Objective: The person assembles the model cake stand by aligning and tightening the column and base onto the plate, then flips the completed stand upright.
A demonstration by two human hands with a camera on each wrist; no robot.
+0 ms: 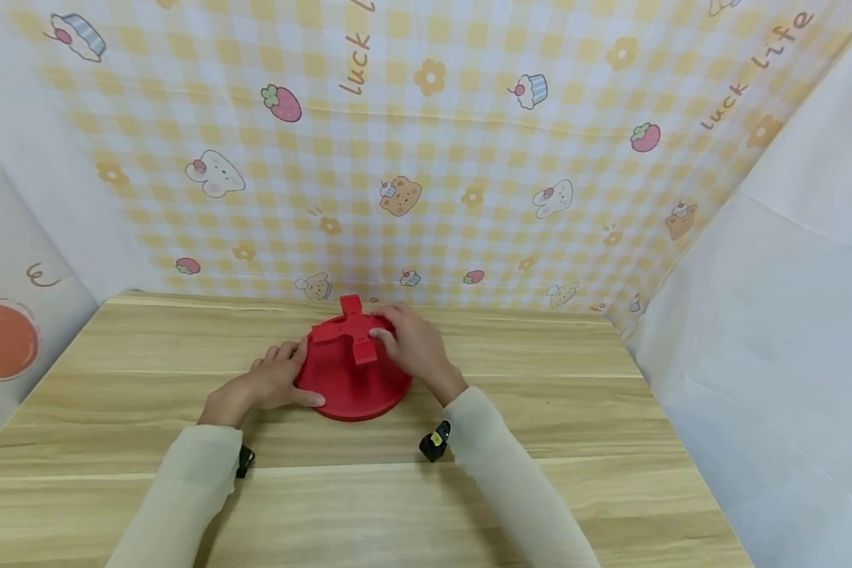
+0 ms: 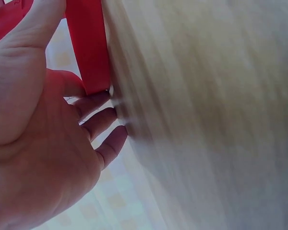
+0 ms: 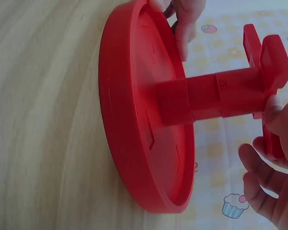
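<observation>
A red round base (image 1: 358,401) with a raised rim lies flat on the wooden table. From its middle rises a short thick red post (image 3: 201,99), seen in the right wrist view. On top of the post sits a red cross-shaped piece (image 1: 355,326) with flat end tabs. My left hand (image 1: 277,377) grips the base's left edge, its thumb over the rim and its fingers along the outer side. With thumb and fingers, my right hand (image 1: 415,343) holds one arm of the cross piece. The join between cross and post is partly hidden.
The wooden table (image 1: 539,442) reaches back to a checked yellow and white cloth (image 1: 468,158) hanging behind it. White cloth (image 1: 767,331) hangs at the right side. A small black device (image 1: 435,443) is at the right wrist.
</observation>
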